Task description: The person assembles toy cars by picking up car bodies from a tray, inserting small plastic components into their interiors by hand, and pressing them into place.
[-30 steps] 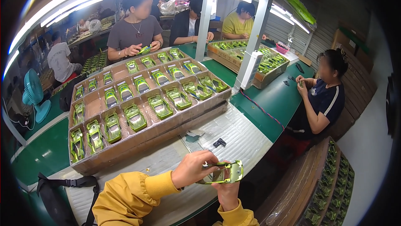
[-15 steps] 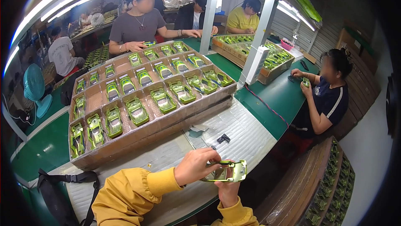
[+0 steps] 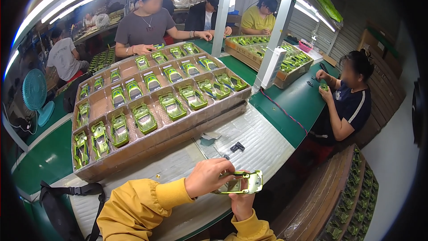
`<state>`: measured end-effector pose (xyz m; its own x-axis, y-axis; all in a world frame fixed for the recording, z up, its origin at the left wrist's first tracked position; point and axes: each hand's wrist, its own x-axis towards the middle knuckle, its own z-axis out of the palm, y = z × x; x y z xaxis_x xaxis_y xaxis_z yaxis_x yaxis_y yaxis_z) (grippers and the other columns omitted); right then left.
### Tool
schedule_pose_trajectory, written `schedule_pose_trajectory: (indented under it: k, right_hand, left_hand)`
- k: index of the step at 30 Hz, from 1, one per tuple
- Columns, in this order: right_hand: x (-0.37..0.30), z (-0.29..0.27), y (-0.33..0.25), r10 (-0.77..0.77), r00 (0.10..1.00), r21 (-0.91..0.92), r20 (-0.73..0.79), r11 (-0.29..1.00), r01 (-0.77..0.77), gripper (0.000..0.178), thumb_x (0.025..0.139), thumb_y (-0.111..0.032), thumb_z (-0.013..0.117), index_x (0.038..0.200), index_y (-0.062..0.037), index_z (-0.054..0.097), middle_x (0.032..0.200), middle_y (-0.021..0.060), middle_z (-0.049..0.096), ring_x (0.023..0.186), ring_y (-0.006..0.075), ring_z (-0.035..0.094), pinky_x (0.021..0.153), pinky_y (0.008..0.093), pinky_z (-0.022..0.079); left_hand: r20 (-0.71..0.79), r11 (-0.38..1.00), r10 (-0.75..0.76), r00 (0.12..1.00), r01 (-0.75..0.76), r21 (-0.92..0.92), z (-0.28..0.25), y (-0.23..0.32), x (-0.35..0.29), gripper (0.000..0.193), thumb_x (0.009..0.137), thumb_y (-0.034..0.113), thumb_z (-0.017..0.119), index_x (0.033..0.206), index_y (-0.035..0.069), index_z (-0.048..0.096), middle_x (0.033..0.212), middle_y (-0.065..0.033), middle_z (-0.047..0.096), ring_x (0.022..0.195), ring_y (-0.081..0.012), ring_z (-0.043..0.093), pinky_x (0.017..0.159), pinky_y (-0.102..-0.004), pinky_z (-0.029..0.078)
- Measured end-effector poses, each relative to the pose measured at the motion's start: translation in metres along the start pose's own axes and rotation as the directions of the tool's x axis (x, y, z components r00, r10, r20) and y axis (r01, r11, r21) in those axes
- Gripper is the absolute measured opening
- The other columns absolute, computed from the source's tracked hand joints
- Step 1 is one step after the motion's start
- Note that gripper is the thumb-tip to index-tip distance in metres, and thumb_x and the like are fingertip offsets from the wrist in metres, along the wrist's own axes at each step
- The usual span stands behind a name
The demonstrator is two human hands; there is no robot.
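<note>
Above the surface, the right hand has its fingers wrapped under the green car shell, apparently steadying it; the left hand's fingers pinch its edge.

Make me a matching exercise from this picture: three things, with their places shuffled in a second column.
Things:
1. Lime-green plastic shell nearest the camera
2. Round turquoise fan
3. Small angular black plastic piece nearest that shell

Places:
A. Left of the large divided cardboard tray
B. On the pale ribbed mat
C. In the wearer's hands

Pairs: 1-C, 2-A, 3-B
</note>
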<state>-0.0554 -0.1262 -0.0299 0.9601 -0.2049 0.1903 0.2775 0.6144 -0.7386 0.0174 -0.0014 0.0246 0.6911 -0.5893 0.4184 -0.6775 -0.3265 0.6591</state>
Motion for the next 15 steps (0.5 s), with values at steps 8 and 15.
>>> schedule_pose_trajectory:
  k: [8, 15]
  right_hand:
    - [-0.0014, -0.0029, 0.0012, 0.004, 1.000, -0.015, 0.014, 1.000, -0.004, 0.073, 0.059, -0.010, 0.079, 0.117, -0.0029, 0.036, 0.106, 0.0056, 0.047, 0.100, 0.0155, 0.047, 0.087, 0.0281, 0.039]
    - [-0.0013, -0.0042, 0.0023, 0.006, 1.000, -0.007, 0.011, 1.000, -0.006, 0.073, 0.059, -0.008, 0.079, 0.117, -0.0030, 0.036, 0.108, 0.0061, 0.047, 0.101, 0.0157, 0.047, 0.087, 0.0283, 0.039]
  left_hand:
    - [0.016, 1.000, -0.008, 1.000, 0.008, 0.010, 0.0004, 0.0009, -0.0013, 0.015, 0.071, 0.013, 0.065, 0.081, 0.006, 0.057, 0.071, -0.0075, 0.056, 0.063, -0.0229, 0.057, 0.054, -0.0309, 0.046]
    - [0.017, 1.000, -0.002, 1.000, 0.002, 0.013, 0.0010, -0.0010, -0.0017, 0.014, 0.071, 0.012, 0.065, 0.081, 0.006, 0.057, 0.071, -0.0074, 0.057, 0.063, -0.0229, 0.058, 0.054, -0.0310, 0.046]
